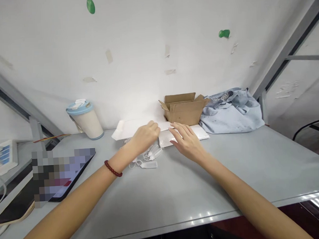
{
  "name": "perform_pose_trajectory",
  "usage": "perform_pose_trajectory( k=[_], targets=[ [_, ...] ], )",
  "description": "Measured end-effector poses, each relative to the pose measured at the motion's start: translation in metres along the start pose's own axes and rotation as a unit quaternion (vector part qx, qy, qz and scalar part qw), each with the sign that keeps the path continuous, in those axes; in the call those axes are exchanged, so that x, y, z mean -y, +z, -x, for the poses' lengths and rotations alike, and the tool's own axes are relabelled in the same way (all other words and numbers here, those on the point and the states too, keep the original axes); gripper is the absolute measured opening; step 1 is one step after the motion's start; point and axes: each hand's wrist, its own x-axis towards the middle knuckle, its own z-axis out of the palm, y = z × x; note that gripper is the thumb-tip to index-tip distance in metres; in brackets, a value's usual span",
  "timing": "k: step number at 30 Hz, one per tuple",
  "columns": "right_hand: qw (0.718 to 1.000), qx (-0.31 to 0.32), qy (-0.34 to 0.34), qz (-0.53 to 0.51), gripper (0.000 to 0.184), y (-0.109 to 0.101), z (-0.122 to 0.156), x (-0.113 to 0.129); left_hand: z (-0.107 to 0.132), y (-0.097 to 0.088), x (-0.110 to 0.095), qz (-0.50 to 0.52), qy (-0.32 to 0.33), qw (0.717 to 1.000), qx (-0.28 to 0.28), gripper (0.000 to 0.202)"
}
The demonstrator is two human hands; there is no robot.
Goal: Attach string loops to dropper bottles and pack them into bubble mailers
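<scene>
My left hand (145,136), with a red bead bracelet on its wrist, is curled at the edge of a white packet (130,128) lying by the wall; its fingers look pinched on that packet. My right hand (186,141) lies with fingers stretched flat over a second white packet (200,131) just in front of an open cardboard box (184,110). Below my left hand a heap of small white tagged items with cords (148,160) rests on the grey table (232,165).
A cream cup with a blue lid (85,120) stands at the back left. A dark tablet (62,176) lies at the left, a power strip (2,156) beyond it. Crumpled light-blue cloth (230,111) sits right of the box. Metal frame posts rise on both sides.
</scene>
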Motion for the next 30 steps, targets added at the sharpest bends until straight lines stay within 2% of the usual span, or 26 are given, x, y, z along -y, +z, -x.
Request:
perform_pose_trajectory(
  k=[4,5,7,9,10,12,13,15,16,17,19,20,21,22,24,27,30],
  targets=[
    [0.999,-0.037,-0.036,0.005,0.027,0.005,0.002,0.006,0.011,0.001,-0.038,0.009,0.090,0.995,-0.035,0.032],
    [0.999,-0.040,-0.034,0.007,0.026,0.006,0.002,0.006,0.013,0.002,-0.043,0.012,0.098,0.993,-0.056,0.033],
    [0.998,-0.047,-0.025,0.015,0.025,0.007,0.003,0.006,0.019,0.003,-0.044,0.022,0.083,0.987,-0.138,0.031],
    [0.998,-0.059,-0.008,0.024,0.025,0.005,0.003,0.005,0.028,0.003,-0.034,0.032,0.028,0.971,-0.236,0.023],
    [0.997,-0.067,0.003,0.028,0.025,0.004,0.002,0.004,0.033,0.003,-0.025,0.035,-0.006,0.964,-0.263,0.018],
    [0.995,-0.087,0.024,0.031,0.026,0.000,0.001,0.004,0.044,0.002,-0.005,0.057,-0.116,0.937,-0.325,0.012],
    [0.994,-0.096,0.033,0.030,0.026,-0.001,0.001,0.004,0.050,0.002,0.004,0.086,-0.183,0.918,-0.341,0.018],
    [0.992,-0.112,0.048,0.026,0.024,-0.002,0.000,0.004,0.060,0.002,0.020,0.203,-0.307,0.870,-0.328,0.037],
    [0.991,-0.117,0.054,0.024,0.023,-0.001,0.000,0.005,0.064,0.003,0.025,0.294,-0.358,0.835,-0.297,0.042],
    [0.991,-0.120,0.061,0.023,0.023,0.000,0.000,0.007,0.067,0.004,0.028,0.394,-0.397,0.788,-0.258,0.045],
    [0.989,-0.124,0.075,0.024,0.025,0.004,0.000,0.012,0.072,0.006,0.028,0.568,-0.427,0.677,-0.191,0.044],
    [0.989,-0.121,0.080,0.026,0.027,0.006,0.000,0.016,0.074,0.007,0.025,0.626,-0.422,0.632,-0.174,0.042],
    [0.990,-0.115,0.082,0.027,0.030,0.007,0.000,0.021,0.075,0.009,0.022,0.663,-0.412,0.603,-0.168,0.040],
    [0.991,-0.102,0.080,0.026,0.034,0.007,0.000,0.026,0.077,0.010,0.017,0.684,-0.398,0.588,-0.168,0.039],
    [0.997,-0.048,0.059,0.013,0.045,0.003,0.001,0.036,0.079,0.012,0.007,0.708,-0.374,0.579,-0.156,0.037],
    [0.998,0.056,0.002,-0.034,0.070,-0.007,0.002,0.048,0.081,0.011,-0.008,0.724,-0.347,0.585,-0.113,0.031],
    [0.995,0.070,-0.010,-0.074,0.084,-0.017,0.003,0.054,0.081,0.008,-0.019,0.726,-0.322,0.604,-0.069,0.028]
  ],
)
